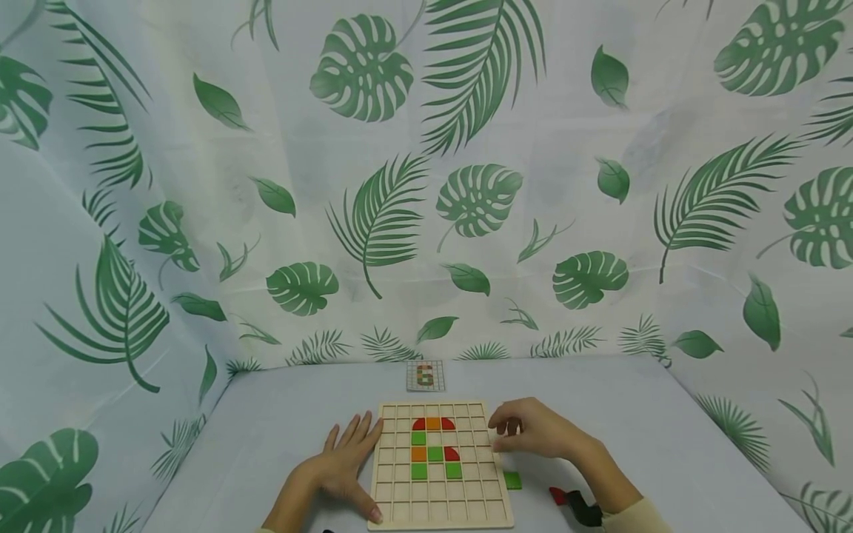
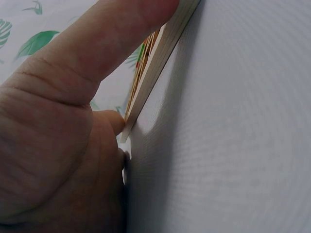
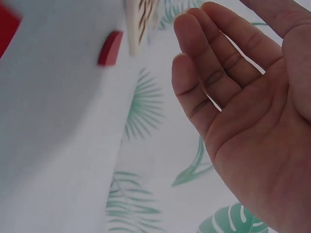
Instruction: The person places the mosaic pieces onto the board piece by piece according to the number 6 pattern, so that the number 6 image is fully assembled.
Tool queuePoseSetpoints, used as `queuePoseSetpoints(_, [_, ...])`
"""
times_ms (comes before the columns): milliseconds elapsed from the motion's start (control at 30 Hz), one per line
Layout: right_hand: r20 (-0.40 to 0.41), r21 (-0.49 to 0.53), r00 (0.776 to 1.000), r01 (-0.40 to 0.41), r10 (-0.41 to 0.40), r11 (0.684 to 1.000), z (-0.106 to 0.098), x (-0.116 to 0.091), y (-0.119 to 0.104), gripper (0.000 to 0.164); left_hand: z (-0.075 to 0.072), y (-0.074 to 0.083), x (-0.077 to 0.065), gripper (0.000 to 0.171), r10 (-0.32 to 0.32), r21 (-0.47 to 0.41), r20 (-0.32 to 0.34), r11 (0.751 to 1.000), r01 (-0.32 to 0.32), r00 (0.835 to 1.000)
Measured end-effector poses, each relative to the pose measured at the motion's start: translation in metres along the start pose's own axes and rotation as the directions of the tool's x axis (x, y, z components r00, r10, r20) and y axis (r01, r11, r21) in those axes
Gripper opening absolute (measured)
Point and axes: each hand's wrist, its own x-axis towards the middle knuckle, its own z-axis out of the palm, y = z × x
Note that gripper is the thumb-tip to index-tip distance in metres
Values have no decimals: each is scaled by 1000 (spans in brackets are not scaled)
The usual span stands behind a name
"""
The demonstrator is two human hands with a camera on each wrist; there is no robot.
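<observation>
A wooden grid board [image 1: 400, 511] lies flat, with red, orange and green tiles [image 1: 435, 454] set in some of its squares. My left hand [image 1: 340, 463] is spread along its left side, thumb at the near corner and fingertips by the far part of the edge. In the left wrist view the thumb [image 2: 102, 43] reaches over the board's side [image 2: 160, 60]. Beside the right edge hovers my right hand [image 1: 536, 429], fingers loosely bent. The right wrist view shows its palm [image 3: 262, 141] bare, with a red tile [image 3: 111, 48] on the table beyond the fingers.
A small pattern card [image 1: 425, 376] lies behind the board. Right of the board are a green tile [image 1: 512, 480] and a red piece [image 1: 557, 496]. A black wrist strap [image 1: 583, 511] is on the right arm. Leaf-printed cloth [image 1: 466, 296] walls the table [image 1: 300, 392].
</observation>
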Motion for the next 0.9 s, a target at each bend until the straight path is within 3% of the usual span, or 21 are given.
queuePoseSetpoints(300, [16,19,999,-30,29,999,-9,-20,17,33,1,0,0,153,-1,-2,4,1000,1,1000])
queuePoseSetpoints(600, [83,70,990,-124,118,990,-21,-42,32,41,0,0,-1,153,11,-1,-6,1000,-11,1000])
queuePoseSetpoints(900, [205,54,960,-206,191,977,-25,-51,33,36,0,0,0,153,9,-11,-8,1000,-9,1000])
